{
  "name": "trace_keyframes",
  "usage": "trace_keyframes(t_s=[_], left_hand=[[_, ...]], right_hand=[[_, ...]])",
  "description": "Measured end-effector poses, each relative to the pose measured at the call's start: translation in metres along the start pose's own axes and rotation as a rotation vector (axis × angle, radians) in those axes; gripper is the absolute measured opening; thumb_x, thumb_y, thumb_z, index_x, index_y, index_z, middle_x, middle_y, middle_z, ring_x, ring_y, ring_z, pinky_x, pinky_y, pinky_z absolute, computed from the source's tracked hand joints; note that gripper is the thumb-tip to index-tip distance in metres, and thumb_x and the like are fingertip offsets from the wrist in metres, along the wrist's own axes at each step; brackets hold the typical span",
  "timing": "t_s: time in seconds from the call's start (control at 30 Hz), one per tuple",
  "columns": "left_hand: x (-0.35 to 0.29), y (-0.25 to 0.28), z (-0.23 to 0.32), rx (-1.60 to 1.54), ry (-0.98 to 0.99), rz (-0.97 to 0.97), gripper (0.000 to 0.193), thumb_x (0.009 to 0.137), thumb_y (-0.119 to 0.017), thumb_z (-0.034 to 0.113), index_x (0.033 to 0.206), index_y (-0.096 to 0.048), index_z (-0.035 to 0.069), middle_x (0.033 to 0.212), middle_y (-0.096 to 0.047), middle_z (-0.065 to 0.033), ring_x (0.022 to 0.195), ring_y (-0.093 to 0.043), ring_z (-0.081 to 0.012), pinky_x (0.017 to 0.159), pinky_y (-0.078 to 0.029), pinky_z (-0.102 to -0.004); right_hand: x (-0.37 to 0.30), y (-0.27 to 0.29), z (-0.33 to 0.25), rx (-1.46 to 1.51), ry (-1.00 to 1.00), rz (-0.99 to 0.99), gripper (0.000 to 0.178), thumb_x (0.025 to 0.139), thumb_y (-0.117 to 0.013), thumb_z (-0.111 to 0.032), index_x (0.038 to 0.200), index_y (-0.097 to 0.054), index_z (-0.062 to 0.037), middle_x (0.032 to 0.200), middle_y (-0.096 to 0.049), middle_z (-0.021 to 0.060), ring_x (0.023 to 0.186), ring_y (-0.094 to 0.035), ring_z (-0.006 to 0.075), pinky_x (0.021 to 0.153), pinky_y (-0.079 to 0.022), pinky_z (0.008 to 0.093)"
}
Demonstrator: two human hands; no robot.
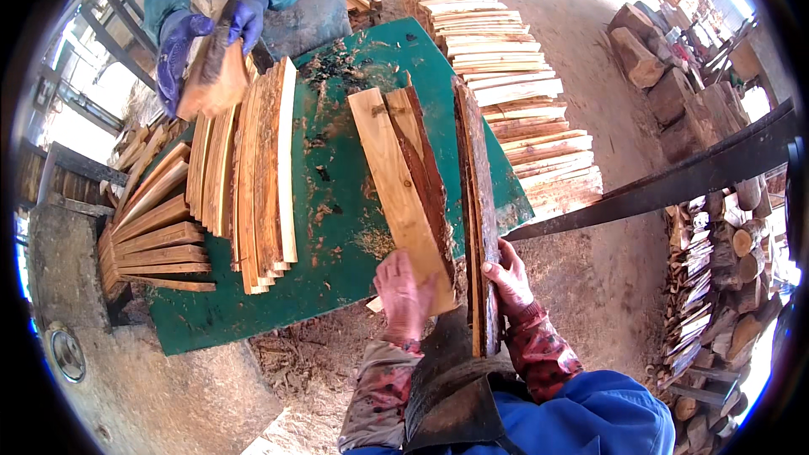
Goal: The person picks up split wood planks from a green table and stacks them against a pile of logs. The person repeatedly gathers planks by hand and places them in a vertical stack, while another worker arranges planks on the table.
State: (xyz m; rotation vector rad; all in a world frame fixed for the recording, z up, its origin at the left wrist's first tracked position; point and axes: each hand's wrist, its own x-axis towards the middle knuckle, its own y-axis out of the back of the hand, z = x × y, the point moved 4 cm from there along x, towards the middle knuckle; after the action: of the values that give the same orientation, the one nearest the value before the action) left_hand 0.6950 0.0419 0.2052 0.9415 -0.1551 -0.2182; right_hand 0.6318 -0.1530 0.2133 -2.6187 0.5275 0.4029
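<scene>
My right hand [511,280] grips the near end of narrow bark-edged boards [477,202], turned on edge so that mostly the dark bark side shows. The thumb lies on the near right side, and the other fingers are partly hidden. My left hand [403,293], slightly blurred, is closed at the lower left edge of a pale flat wooden board [396,194]. Against that board's right side leans another bark-edged board [415,147]. Both lie across the green tabletop [333,227], their near ends reaching past its front edge.
Board stacks [263,177] stand on the table's left, with a long board row [514,93] behind. A co-worker in purple gloves [179,55] holds a wood block [215,80] at the far left. A dark metal band [674,173] crosses at right, near piled logs [742,244].
</scene>
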Motion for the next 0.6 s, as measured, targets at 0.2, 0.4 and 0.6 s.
trace_keyframes(t_s=[0.2, 0.4, 0.6], left_hand=[[-0.001, -0.004, 0.026, -0.044, -0.061, 0.180, 0.076, 0.074, -0.081, 0.022, 0.134, -0.041, -0.003, 0.130, -0.049, -0.0218, 0.118, -0.047, -0.0398, 0.099, -0.039, -0.0477], [-0.010, -0.010, 0.000, -0.374, 0.125, 0.112, 0.062, 0.079, -0.074, 0.013, 0.128, -0.043, -0.007, 0.120, -0.053, -0.0263, 0.112, -0.050, -0.0424, 0.096, -0.040, -0.0491], [0.015, -0.013, -0.004, -0.549, 0.122, 0.141, 0.043, 0.089, -0.064, 0.015, 0.121, -0.049, -0.008, 0.107, -0.060, -0.0245, 0.098, -0.060, -0.0364, 0.079, -0.050, -0.0420]], right_hand=[[0.004, 0.013, 0.012, -0.252, -0.010, 0.101, 0.091, 0.071, -0.085, -0.032, 0.137, -0.036, 0.0055, 0.119, -0.057, 0.0142, 0.108, -0.055, 0.0194, 0.095, -0.046, 0.0334], [0.028, 0.003, -0.013, -0.620, 0.174, 0.040, 0.089, 0.070, -0.085, -0.030, 0.136, -0.038, 0.0066, 0.118, -0.057, 0.0139, 0.110, -0.053, 0.0200, 0.097, -0.043, 0.0337], [0.101, -0.051, -0.021, -1.187, 0.359, -0.041, 0.086, 0.075, -0.080, -0.040, 0.134, -0.043, 0.0094, 0.121, -0.055, 0.0263, 0.114, -0.056, 0.0333, 0.099, -0.044, 0.0370]])
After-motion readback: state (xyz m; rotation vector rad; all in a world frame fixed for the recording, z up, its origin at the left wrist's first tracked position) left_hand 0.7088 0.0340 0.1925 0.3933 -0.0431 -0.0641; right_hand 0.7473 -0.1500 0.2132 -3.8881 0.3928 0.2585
